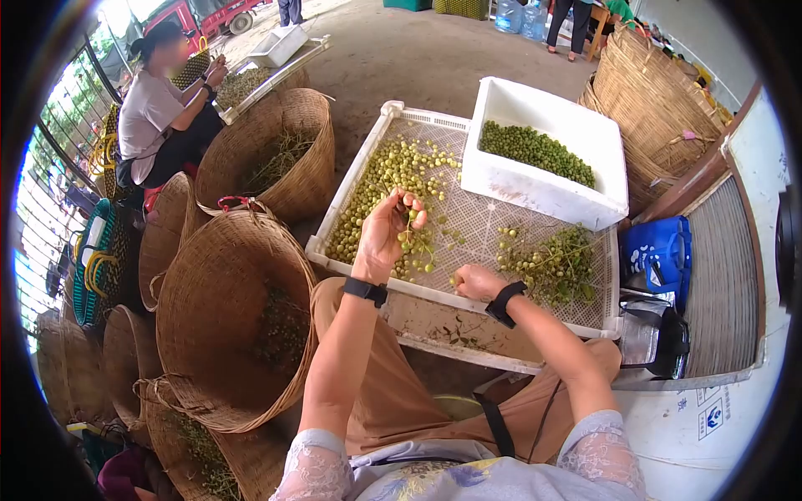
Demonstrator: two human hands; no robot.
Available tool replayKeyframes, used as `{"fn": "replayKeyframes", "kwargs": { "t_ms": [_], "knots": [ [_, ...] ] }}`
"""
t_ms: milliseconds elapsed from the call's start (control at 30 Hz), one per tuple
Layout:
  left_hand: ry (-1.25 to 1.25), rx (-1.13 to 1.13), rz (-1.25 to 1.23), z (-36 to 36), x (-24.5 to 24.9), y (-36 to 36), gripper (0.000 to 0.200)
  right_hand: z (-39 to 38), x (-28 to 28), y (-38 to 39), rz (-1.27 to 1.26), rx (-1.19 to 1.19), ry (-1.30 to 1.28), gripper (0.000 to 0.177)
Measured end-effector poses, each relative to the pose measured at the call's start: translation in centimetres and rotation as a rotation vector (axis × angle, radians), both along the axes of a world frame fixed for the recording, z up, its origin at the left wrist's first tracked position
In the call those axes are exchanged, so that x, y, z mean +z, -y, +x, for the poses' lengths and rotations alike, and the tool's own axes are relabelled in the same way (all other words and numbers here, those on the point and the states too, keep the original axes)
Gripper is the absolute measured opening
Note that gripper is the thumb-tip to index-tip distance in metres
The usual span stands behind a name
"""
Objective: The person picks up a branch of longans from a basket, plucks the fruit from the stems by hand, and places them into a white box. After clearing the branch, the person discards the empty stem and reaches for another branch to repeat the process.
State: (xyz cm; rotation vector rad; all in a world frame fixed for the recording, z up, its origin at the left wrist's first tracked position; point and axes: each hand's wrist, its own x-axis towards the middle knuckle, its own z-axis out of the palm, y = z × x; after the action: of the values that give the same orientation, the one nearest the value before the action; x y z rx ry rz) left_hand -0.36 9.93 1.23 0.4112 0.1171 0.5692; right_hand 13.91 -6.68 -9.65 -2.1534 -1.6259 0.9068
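My left hand (384, 230) is raised over the white slotted tray (468, 225), its fingers closed on a sprig of round green berries (415, 240) that hangs below them. Lower and to the right, my right hand (479, 282) is curled near the tray's front edge; what its fingertips hold, if anything, is too small to name. Loose yellow-green berries (351, 219) cover the left part of the tray. A heap of berry sprigs with stems and leaves (558, 265) lies at its right. A white foam box (535, 196) with smaller, darker green berries (535, 152) rests on the tray's far right corner.
Large woven baskets (209, 309) stand at my left, some with stems inside. A tall wicker basket (647, 92) is at the back right, with a blue bag (656, 250) nearer me. Another person (154, 108) sits at the far left beside a second tray (276, 75).
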Motion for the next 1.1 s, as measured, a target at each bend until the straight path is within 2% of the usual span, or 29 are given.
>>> {"fn": "replayKeyframes", "kwargs": {
  "t_ms": [67,100,133,167,200,233,267,333,433,467,533,700,767,800,833,900,933,1000,1100],
  "knots": [
    [-0.103,-0.019,0.067,-0.3,0.1,0.2,0.015,1.2,-0.6,0.0,0.070,-0.044,-0.030,0.011],
    [-0.091,-0.019,0.072,-1.0,0.1,0.3,0.015,1.9,-0.5,0.0,0.079,-0.111,-0.147,0.010],
    [-0.204,-0.062,0.164,-1.8,0.1,0.4,0.016,3.0,-0.3,0.1,0.093,-0.185,-0.257,0.010],
    [-0.289,-0.118,0.275,-1.4,0.4,0.4,0.017,3.4,-0.2,0.3,0.202,-0.291,-0.461,0.009],
    [-0.282,-0.071,0.256,-0.5,-0.1,0.6,0.018,3.9,0.2,0.5,0.342,-0.394,-0.644,0.008],
    [-0.275,-0.031,0.237,0.1,-1.0,1.1,0.019,4.4,1.7,0.8,0.348,-0.502,-0.702,0.009],
    [-0.268,-0.133,0.252,0.2,-0.9,1.5,0.020,4.6,3.4,1.1,0.356,-0.609,-0.773,0.010],
    [-0.267,-0.121,0.298,1.0,-1.9,2.5,0.020,4.1,7.8,1.7,0.400,-0.689,-1.083,0.016],
    [-0.301,-0.199,0.285,2.1,-1.3,4.9,0.019,4.0,11.2,2.3,0.508,-0.629,-1.415,0.022],
    [-0.305,-0.224,0.272,2.3,-0.7,5.8,0.018,3.9,11.9,2.4,0.522,-0.624,-1.410,0.022],
    [-0.300,-0.284,0.218,2.8,-0.6,7.1,0.016,3.5,12.5,2.7,0.565,-0.526,-1.571,0.023],
    [-0.313,-0.348,0.267,3.4,0.1,9.4,0.017,1.7,13.1,3.8,0.666,-0.575,-1.370,0.022],
    [-0.302,-0.391,0.272,3.5,0.2,9.9,0.017,0.9,13.0,3.9,0.758,-0.647,-0.909,0.016],
    [-0.310,-0.388,0.265,3.6,0.3,10.1,0.017,0.9,12.6,3.8,0.823,-0.595,-0.794,0.011],
    [-0.312,-0.388,0.266,3.6,0.2,10.1,0.017,0.6,12.2,3.9,0.823,-0.595,-0.796,0.011],
    [-0.296,-0.363,0.298,3.6,-0.2,10.3,0.017,0.1,11.8,4.0,0.943,-0.580,-0.435,0.010],
    [-0.296,-0.365,0.299,3.6,-0.2,10.4,0.017,-0.2,11.9,4.2,0.943,-0.583,-0.435,0.010],
    [-0.307,-0.339,0.277,3.5,-0.1,10.6,0.017,-0.7,12.2,4.5,0.962,-0.624,-0.264,0.012],
    [-0.291,-0.321,0.243,3.5,-0.1,10.7,0.012,-1.0,11.9,4.6,0.987,-0.680,-0.234,0.013]
  ]
}}
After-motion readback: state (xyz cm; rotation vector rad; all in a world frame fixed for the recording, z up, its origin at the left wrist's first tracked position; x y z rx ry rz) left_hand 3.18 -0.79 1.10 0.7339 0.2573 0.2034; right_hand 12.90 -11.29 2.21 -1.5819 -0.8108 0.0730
